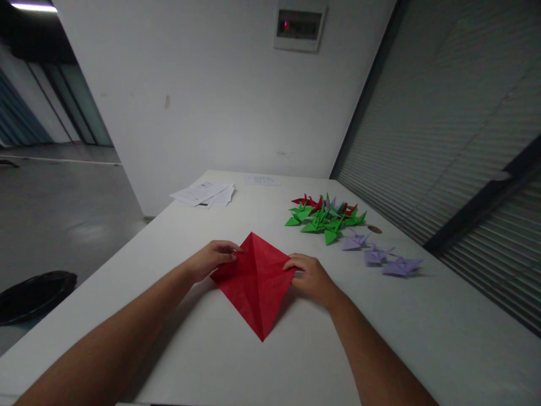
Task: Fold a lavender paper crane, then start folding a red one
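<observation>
- Far left: blue curtain (19, 115) beside glazed panels; a lit strip light (34, 7) overhead. Grey floor (71, 192), smooth.
- Near left: black-lined bin (36, 296) on the floor, beside the table.
- White table (236, 372): plain top, running from the near edge to the far wall (211, 84), which is white with a few scuff marks.
- Far left of table: loose printed papers (203, 193), overlapping.
- Left hand (212, 259): fingers closed on the upper left edge of the red paper.
- Red paper (256, 282): near middle of table, between both hands, one corner pointing near; creased down the centre. Shadow shows at its right side.
- Far wall, above: white-framed electrical box (299, 25) with a red light.
- Right hand (310, 276): thumb and fingers pinching the right corner of the same sheet.
- Right of table, towards the far end: clustered folded figures (323, 220), mostly green, some red; brown disc (374, 229) just beside.
- Nearer, further right: three lilac figures (375, 256) in a slanting row.
- Far right: closed grey blinds (465, 113), dark-framed.
</observation>
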`<state>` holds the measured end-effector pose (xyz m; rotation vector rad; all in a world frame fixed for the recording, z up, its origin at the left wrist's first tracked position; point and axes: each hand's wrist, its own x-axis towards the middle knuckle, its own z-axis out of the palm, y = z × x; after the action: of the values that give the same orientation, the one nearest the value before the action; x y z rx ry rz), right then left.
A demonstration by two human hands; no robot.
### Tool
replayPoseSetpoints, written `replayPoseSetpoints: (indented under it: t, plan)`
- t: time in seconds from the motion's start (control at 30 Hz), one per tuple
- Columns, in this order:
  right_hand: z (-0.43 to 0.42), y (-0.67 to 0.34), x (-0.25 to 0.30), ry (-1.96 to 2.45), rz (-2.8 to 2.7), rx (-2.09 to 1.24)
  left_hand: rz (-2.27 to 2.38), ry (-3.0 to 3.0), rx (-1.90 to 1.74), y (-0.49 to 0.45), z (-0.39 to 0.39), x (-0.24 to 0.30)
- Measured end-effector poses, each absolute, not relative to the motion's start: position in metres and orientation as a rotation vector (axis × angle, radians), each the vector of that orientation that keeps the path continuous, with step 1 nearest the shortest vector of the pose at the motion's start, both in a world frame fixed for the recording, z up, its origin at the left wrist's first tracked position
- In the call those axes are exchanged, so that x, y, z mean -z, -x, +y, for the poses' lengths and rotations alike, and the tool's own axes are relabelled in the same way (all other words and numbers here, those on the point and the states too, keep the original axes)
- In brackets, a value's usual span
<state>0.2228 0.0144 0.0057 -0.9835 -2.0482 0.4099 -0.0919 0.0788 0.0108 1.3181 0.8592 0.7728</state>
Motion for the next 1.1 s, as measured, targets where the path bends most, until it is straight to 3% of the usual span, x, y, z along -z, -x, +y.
replayPoseSetpoints:
  t: [0.3, 0.5, 0.67, 0.9, 1.1]
  plan:
    - [0.011, -0.219, -0.009, 0.973, -2.076, -0.416, 1.016, -1.775, -0.748, 0.085, 0.077, -0.011]
    - [0.012, -0.218, -0.008, 1.005, -2.081, -0.376, 0.74, -1.56, -0.664, 0.09, 0.07, -0.023]
    - [0.014, -0.217, -0.006, 1.088, -2.004, -0.311, 0.78, -1.474, -0.603, 0.111, 0.073, -0.029]
    - [0.014, -0.214, -0.01, 1.149, -1.925, -0.248, 0.69, -1.559, -0.384, 0.123, 0.077, -0.028]
    - [0.013, -0.213, -0.011, 1.167, -1.913, -0.24, 0.646, -1.761, -0.429, 0.112, 0.071, -0.031]
